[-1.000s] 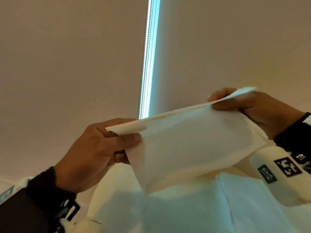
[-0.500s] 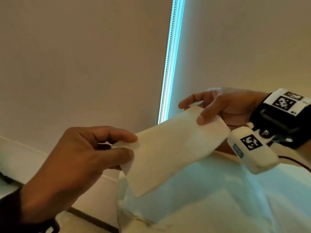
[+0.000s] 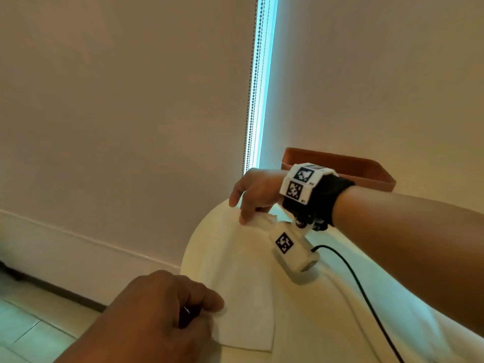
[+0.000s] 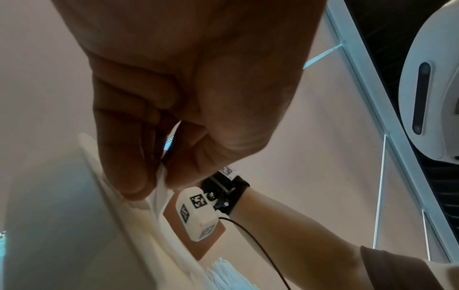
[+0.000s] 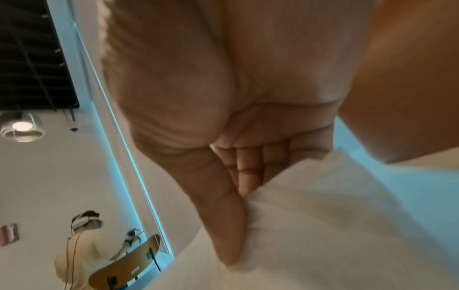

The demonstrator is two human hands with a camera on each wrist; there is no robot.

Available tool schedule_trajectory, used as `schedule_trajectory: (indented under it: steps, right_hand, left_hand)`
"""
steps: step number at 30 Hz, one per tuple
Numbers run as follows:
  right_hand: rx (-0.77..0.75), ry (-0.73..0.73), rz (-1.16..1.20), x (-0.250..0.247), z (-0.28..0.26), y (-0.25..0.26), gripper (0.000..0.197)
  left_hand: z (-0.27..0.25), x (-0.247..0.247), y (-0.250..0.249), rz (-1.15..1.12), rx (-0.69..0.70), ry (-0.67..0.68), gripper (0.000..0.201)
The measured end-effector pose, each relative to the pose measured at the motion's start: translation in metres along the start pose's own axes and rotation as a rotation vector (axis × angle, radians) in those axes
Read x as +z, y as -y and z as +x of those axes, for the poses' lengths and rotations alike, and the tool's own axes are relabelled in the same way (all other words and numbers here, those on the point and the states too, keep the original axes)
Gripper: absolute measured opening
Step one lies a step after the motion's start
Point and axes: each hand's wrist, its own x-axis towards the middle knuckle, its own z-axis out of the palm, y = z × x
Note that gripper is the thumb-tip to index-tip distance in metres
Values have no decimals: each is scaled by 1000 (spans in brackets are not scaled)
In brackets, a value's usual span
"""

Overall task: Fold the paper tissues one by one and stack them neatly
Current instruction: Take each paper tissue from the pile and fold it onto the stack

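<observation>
Item: paper tissue, 1 pc, white, thin, soft matte weave, rectangular w/ straight cut edges; appears already folded, layers not countable. Location: lying on round white counter near its left rim, stretched between both hands along the near-far line. Left hand at near end: fingers curled, thumb and forefinger pinching the near corner; left wrist view shows the sheet bunched into soft pleats between thumb and fingertips. Right hand at far end: thumb and fingers closed on the far corner, which crumples slightly at the grip, per right wrist view. Reason for hold, as judged: gripping opposite ends keeps the limp sheet taut and flat so it goes down w/o wrinkles and edges can be squared for the next fold or crease. Counter: smooth, hard-looking, curved edge, pale w/ bluish light cast. Other: brown tray, rigid, low-walled, rectangular, at far side of counter behind right wrist; contents not visible. Stack of white tissues at lower edge of left wrist view, blurred, count unknown. Wrist cameras w/ black-and-white markers, black cable trailing across counter.
</observation>
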Motion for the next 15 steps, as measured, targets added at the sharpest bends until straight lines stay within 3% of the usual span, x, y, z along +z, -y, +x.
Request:
schedule_trajectory:
  steps: [4, 9, 13, 15]
  right_hand:
    - [-9, 14, -99, 12, 11, 3, 39]
    - [-2, 50, -240, 9, 18, 0, 38]
    - [45, 32, -333, 2, 12, -6, 48]
    - [65, -13, -308, -9, 0, -10, 52]
  left_hand:
    - [1, 1, 2, 89, 18, 53, 24]
    - [1, 0, 12, 185, 51, 20, 23]
    - [2, -9, 1, 361, 33, 55, 7]
    - [1, -13, -8, 440, 69, 6, 29]
